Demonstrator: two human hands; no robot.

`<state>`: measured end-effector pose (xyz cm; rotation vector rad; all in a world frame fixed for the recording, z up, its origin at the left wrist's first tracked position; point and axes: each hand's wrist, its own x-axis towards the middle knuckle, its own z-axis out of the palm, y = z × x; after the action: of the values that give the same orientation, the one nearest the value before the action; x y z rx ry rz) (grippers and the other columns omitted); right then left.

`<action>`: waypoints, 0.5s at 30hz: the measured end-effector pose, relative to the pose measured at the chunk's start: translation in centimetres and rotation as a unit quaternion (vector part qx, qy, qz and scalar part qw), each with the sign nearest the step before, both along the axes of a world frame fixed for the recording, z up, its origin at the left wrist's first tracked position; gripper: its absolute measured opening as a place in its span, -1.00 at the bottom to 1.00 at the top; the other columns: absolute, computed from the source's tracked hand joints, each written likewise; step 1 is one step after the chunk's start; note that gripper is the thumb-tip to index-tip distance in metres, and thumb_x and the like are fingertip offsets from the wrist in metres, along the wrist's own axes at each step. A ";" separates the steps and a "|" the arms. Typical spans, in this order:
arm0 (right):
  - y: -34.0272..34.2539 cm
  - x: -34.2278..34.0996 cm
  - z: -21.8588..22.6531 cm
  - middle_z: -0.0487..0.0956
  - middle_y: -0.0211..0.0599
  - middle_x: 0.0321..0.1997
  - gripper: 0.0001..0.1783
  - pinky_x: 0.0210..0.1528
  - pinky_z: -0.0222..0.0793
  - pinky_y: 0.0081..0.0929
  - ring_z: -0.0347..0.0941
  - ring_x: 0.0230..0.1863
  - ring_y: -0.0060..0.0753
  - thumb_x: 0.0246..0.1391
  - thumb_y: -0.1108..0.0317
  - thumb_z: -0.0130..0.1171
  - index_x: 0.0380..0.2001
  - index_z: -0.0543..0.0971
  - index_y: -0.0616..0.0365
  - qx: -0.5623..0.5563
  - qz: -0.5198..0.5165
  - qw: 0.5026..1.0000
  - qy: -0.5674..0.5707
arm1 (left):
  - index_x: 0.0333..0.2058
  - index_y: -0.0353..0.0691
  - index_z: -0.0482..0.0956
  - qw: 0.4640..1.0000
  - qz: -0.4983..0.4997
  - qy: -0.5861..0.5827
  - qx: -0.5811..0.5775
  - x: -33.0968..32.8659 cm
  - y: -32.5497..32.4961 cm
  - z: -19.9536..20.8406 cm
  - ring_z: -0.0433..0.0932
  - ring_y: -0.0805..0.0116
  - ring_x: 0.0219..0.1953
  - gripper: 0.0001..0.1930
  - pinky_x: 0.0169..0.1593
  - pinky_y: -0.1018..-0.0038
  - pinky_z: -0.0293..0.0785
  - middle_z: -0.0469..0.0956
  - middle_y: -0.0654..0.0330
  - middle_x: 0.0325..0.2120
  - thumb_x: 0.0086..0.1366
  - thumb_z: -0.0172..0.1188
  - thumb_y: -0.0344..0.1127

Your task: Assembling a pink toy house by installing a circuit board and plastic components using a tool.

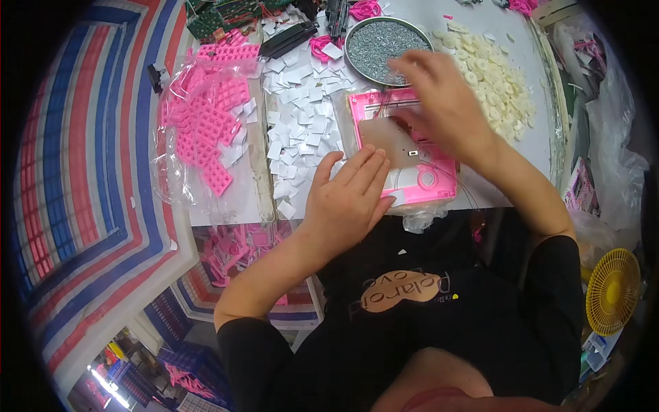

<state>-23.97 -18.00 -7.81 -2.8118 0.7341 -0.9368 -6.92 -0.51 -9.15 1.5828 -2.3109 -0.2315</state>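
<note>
A pink plastic casing lies on the table in front of me, with a brownish flat board inside it. Thin wires run along the casing, and it has a round ring near its lower right. My left hand rests on the board's lower left edge, fingers stretched out flat. Over the near right rim of a round dish of small silver screws is my right hand. Its fingers are bent and drawn together at the tips; whatever is between them is too small to make out.
White square pieces are scattered left of the casing. Beyond them lies a clear bag with pink grid-like parts. Cream-coloured round pieces are heaped at the right. Black parts lie at the back; a yellow fan stands lower right.
</note>
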 end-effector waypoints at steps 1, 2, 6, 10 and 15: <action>0.1 -0.6 1.1 0.57 -0.16 -0.06 -0.43 0.00 0.49 -0.24 0.49 -0.04 0.02 -0.17 0.46 0.42 0.01 0.53 0.20 0.015 -0.022 1.000 -0.013 | 0.07 -0.25 0.58 1.000 0.001 -0.004 0.000 -0.1 0.1 0.0 0.45 0.31 0.26 -0.49 0.27 0.15 0.16 0.55 0.16 0.14 0.19 0.34 -0.12; 0.6 -1.8 1.2 0.56 -0.14 -0.03 -0.44 0.03 0.48 -0.23 0.49 0.00 0.01 -0.16 0.45 0.42 0.00 0.54 0.20 0.043 0.027 0.999 -0.004 | 0.08 -0.24 0.58 1.000 0.003 -0.008 0.000 -0.2 0.1 0.0 0.45 0.32 0.26 -0.49 0.26 0.15 0.17 0.55 0.16 0.14 0.19 0.34 -0.13; 4.3 -3.7 0.9 0.53 -0.07 0.15 -0.53 0.23 0.38 -0.12 0.42 0.23 -0.04 -0.05 0.32 0.38 -0.04 0.59 0.27 0.119 0.189 0.972 0.076 | 0.09 -0.21 0.59 1.000 -0.001 0.016 -0.004 0.4 -0.1 -0.5 0.47 0.34 0.25 -0.49 0.23 0.17 0.19 0.55 0.17 0.15 0.19 0.34 -0.15; 6.8 -3.7 -0.1 0.48 -0.02 0.28 -0.41 0.38 0.21 -0.09 0.36 0.31 -0.02 0.02 0.14 0.32 0.03 0.57 0.37 0.047 0.137 0.965 0.219 | 0.07 -0.15 0.62 0.999 -0.022 0.041 -0.010 1.7 -0.9 -0.7 0.51 0.37 0.22 -0.54 0.19 0.21 0.22 0.59 0.22 0.12 0.18 0.34 -0.21; 6.8 -3.2 0.1 0.47 0.01 0.29 -0.38 0.38 0.20 -0.11 0.33 0.33 0.00 0.02 0.14 0.32 0.06 0.56 0.38 0.073 0.146 0.959 0.232 | 0.03 -0.10 0.65 0.996 -0.037 0.076 0.004 2.2 -1.4 -0.6 0.55 0.36 0.18 -0.59 0.15 0.27 0.26 0.62 0.26 0.07 0.16 0.33 -0.30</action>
<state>-27.13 -11.21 -7.68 -2.9151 0.3791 -0.1687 -4.74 -1.93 -9.70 1.4334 -2.2557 -0.3665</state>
